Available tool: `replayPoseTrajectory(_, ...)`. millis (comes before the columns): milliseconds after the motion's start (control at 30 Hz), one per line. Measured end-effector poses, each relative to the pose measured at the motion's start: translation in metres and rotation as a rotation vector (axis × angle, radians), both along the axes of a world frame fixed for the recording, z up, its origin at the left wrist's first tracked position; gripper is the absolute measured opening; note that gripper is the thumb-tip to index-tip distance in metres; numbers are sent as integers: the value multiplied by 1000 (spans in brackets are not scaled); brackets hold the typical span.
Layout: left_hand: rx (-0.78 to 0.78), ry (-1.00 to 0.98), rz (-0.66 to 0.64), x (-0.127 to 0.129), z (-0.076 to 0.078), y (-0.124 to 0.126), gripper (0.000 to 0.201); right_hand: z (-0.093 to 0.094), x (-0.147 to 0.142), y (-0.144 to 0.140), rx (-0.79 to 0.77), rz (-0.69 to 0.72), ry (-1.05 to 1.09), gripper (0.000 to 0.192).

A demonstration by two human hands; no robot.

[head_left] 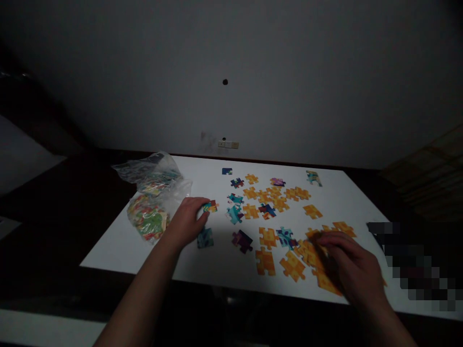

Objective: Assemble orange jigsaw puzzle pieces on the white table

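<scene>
At the left of the white tabletop (119, 246) lay two clear plastic bags of puzzle pieces (154, 202). Just right of them, our left hand (186, 221) had its grip clamped on a multicoloured puzzle piece (210, 207), held at the fingertips just above the surface. Loose pieces lay spread further right. Our right hand (349, 267) rested on a cluster of orange puzzle pieces (307, 253), fingers together, flat upon them.

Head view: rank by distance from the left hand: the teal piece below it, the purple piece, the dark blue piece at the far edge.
From the left hand:
1. Teal piece, just below the hand, toward the near edge.
2. Purple piece, farther right, mid-table.
3. Dark blue piece, up at the far edge.
</scene>
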State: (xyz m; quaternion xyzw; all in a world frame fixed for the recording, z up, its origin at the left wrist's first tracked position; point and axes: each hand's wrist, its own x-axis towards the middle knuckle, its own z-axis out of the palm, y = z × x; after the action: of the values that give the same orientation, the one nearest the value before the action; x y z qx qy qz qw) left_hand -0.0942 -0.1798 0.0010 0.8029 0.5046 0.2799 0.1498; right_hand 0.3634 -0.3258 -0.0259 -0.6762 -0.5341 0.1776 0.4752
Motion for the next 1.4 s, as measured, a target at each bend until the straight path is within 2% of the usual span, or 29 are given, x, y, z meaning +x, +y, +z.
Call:
replayPoseTrajectory(200,19,-9,-20,1,4,-1,37,2,-2,3,20,15,22,21)
replayPoseTrajectory(633,8,-42,16,-2,-2,2,38,5,-8,7,80,-16,78,25)
replayPoseTrajectory(867,-7,-25,42,-4,1,3,47,7,-13,8,178,-22,85,22)
replayPoseTrajectory(1033,33,-40,17,-5,4,4,44,11,-15,7,288,-59,104,20)
replayPoseTrajectory(1133,52,-55,15,-6,4,4,40,11,-19,2,391,-142,149,18)
replayPoseTrajectory(1267,69,-63,74,-7,5,2,41,5,-23,-17,582,-277,162,20)
replayPoseTrajectory(1333,71,-63,106,-7,7,1,41,4,-23,-31,584,-250,102,22)
replayPoseTrajectory(1400,70,-63,128,-5,9,1,41,7,-22,-42,489,-115,-71,17)
